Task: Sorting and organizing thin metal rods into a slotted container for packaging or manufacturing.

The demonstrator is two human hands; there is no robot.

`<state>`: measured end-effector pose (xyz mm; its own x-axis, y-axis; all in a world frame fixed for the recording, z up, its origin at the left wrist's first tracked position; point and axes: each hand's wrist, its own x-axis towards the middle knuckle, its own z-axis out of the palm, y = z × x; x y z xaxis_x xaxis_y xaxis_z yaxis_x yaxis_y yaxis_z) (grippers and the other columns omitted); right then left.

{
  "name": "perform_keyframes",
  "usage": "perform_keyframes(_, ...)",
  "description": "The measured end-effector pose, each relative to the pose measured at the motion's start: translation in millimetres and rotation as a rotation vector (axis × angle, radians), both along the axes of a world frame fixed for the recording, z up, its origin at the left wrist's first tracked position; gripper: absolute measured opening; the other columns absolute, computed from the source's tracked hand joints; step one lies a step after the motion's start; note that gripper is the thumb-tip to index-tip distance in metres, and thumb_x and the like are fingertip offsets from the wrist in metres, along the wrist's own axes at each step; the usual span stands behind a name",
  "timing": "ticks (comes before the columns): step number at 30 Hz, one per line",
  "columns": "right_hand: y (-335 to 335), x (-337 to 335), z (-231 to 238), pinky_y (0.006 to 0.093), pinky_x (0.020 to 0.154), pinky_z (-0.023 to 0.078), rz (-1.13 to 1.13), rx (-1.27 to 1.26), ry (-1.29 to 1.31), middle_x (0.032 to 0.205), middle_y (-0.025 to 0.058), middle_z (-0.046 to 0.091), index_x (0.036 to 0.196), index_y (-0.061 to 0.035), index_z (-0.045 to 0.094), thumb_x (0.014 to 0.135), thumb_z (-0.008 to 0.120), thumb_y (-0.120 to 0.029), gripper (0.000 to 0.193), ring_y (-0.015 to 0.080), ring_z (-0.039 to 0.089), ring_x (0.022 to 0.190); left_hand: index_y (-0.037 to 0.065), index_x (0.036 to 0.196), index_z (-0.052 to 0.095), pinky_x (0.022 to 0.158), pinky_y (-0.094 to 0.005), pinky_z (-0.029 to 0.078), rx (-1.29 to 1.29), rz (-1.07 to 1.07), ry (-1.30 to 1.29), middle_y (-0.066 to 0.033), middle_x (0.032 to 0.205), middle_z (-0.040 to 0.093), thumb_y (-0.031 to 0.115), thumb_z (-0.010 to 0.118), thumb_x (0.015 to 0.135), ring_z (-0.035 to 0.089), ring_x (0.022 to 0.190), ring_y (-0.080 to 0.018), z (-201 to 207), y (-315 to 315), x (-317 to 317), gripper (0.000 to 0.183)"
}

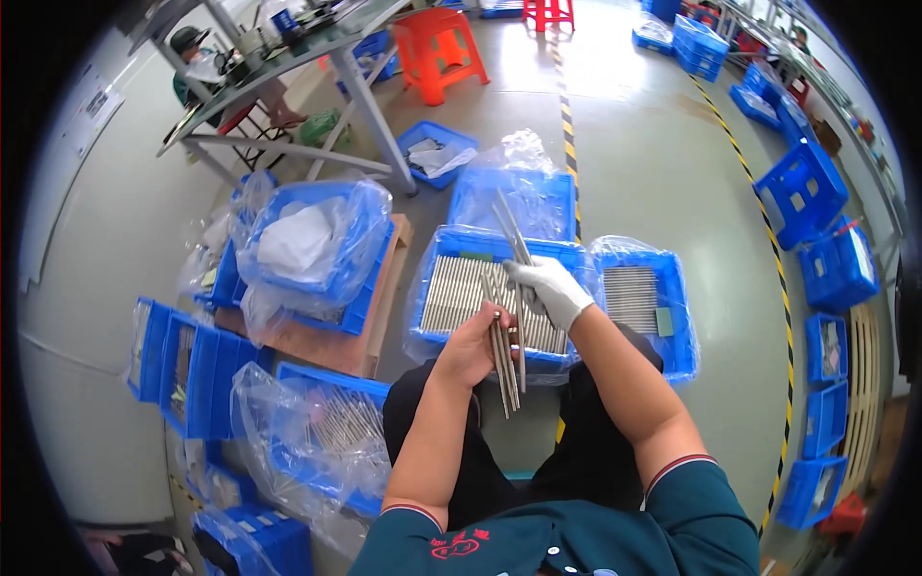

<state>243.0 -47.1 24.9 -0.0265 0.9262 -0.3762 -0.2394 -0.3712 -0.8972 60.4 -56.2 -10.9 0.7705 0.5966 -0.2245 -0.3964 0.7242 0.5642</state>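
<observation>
I find the left hand [471, 346] bare, its fingers wrapped round a small bunch of metal rods [505, 374] whose lower ends hang free below the palm. The right hand [555, 290], in a white glove, pinches further long rods [512, 224] that rise at a tilt past its fingertips; I cannot tell whether the two bunches touch. I judge that gripping between the ends leaves the tips exposed and the lengths roughly aligned.

Both hands work above the central blue crate [429, 343], on the floor just beyond the person's knees, a position I attribute to short reach. Its rods [451, 296] lie flat, side by side, in close rows, presumably to keep them from rolling or crossing. The right-hand crate [685, 331], close beside it, holds rods [629, 300] in the same orderly manner.

By contrast, I record loose rods [348, 422] lying at mixed angles in the lower-left crate [357, 381]. Clear plastic liner [257, 408] spills over its rim; I take it as protection for the metal. Further left, lined crates stand on a wooden pallet [264, 329], likely to keep them off the floor.
</observation>
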Motion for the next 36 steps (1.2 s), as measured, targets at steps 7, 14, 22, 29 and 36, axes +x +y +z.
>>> perform_keyframes(7,-13.4,-26.7,4.6,0.0251,0.045,0.035,0.081,-0.002,-0.122,0.056,-0.0007,0.054,0.073,-0.0049,0.061,0.085,0.064,-0.032,0.03,0.0072,0.046,0.048,0.008,0.084,0.054,0.075,-0.0446,0.05,-0.007,-0.005,-0.028,-0.006,0.088,0.058,0.043,0.041,0.096,0.061,0.091,-0.0271,-5.7,-0.2,-9.7,0.039)
perform_keyframes(14,-3.7,-30.2,0.9,0.0258,0.049,0.044,0.12,0.193,-0.449,0.06,0.0031,0.061,0.077,-0.0016,0.065,0.084,0.064,-0.034,0.033,0.0097,0.056,0.051,0.009,0.084,0.056,0.064,-0.0356,0.049,-0.004,0.021,-0.038,-0.0058,0.088,0.057,0.046,0.05,0.092,0.058,0.077,-0.0203,1.4,1.0,-7.4,0.038)
perform_keyframes(22,-1.6,-26.7,-9.1,0.0311,0.057,0.045,0.13,0.199,-0.619,0.059,0.0092,0.057,0.079,0.0001,0.063,0.085,0.056,-0.041,0.043,0.0163,0.058,0.057,0.007,0.086,0.059,0.05,-0.0258,0.04,-0.064,0.255,0.027,0.0012,0.077,0.051,0.036,0.06,0.089,0.044,0.055,-0.0101,-4.0,0.9,-9.3,0.029)
perform_keyframes(29,-32.8,-22.4,11.7,0.0291,0.054,0.043,0.337,0.14,-0.444,0.053,0.0061,0.056,0.09,0.0,0.065,0.091,0.048,-0.034,0.038,0.0137,0.056,0.053,0.005,0.097,0.054,0.052,-0.0257,0.039,-0.025,0.64,-0.082,0.0018,0.07,0.046,0.04,0.063,0.085,0.044,0.057,-0.0095,3.7,20.5,-19.2,0.038)
perform_keyframes(36,-33.8,-22.6,8.9,0.0321,0.061,0.045,0.403,0.3,-0.634,0.06,0.0082,0.061,0.084,-0.001,0.061,0.088,0.047,-0.027,0.03,0.0201,0.06,0.06,0.006,0.098,0.055,0.054,-0.0274,0.039,-0.032,0.657,-0.139,-0.0011,0.07,0.047,0.039,0.058,0.089,0.043,0.058,-0.0113,-3.1,20.8,-18.6,0.034)
